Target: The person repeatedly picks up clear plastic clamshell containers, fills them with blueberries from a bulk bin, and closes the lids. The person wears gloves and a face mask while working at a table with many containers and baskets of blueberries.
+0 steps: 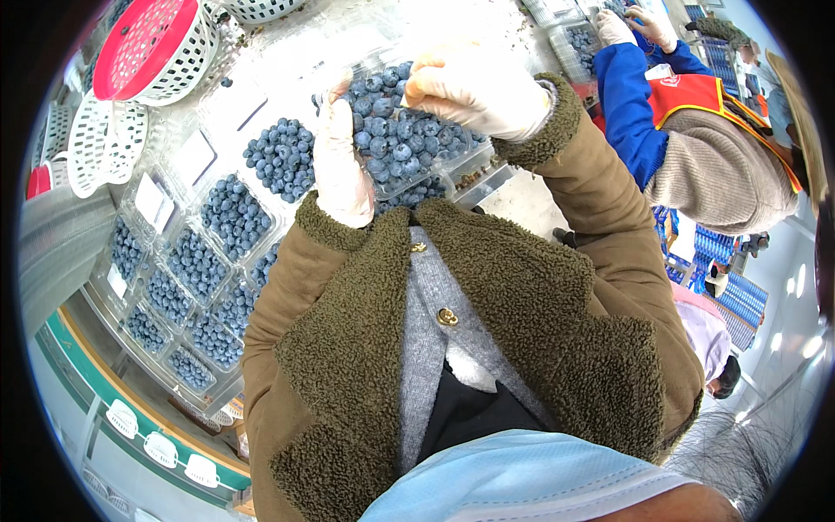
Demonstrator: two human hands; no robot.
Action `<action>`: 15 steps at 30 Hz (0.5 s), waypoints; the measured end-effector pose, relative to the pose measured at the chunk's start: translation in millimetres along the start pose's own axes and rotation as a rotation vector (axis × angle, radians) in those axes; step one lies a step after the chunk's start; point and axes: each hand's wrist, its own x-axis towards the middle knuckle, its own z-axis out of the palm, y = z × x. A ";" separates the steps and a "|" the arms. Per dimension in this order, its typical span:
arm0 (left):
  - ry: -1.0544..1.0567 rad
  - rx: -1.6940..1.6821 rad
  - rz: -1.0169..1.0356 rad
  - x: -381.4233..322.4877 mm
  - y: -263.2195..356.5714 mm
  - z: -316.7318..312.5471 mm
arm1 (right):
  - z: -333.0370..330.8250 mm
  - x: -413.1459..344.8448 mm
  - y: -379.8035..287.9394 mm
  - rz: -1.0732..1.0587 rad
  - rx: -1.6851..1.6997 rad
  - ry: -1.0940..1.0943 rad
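In white gloves, both my hands are at a clear plastic clamshell of blueberries [391,134] close in front of my chest. My left hand [342,160] grips its left side, thumb along the edge. My right hand [473,88] is over the upper right of the berries, fingers curled with the tips together; whether a berry is between them cannot be told. Just below lies another clear box with blueberries [417,194], partly hidden. To the left sits an open box heaped with blueberries [280,158], beside more filled boxes [236,215].
White perforated baskets [107,140] and a basket with a red one in it [153,49] stand at the upper left. Filled boxes [196,267] cover the metal table's left part. A co-worker in blue sleeves [626,98] handles boxes at the upper right. Loose debris lies on the table.
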 end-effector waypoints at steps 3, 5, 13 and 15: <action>-0.038 -0.078 -0.042 -3.7 2.4 1.4 | -2.5 -7.0 3.8 0.037 0.024 0.072; -0.055 -0.107 -0.066 -4.9 2.2 2.0 | -1.1 -8.0 5.7 0.050 0.093 0.120; -0.072 -0.019 -0.071 -5.8 2.3 4.8 | 23.3 10.0 0.7 0.039 0.021 0.108; -0.057 -0.040 -0.073 -8.6 5.5 4.6 | 20.9 8.9 1.8 0.117 0.006 0.123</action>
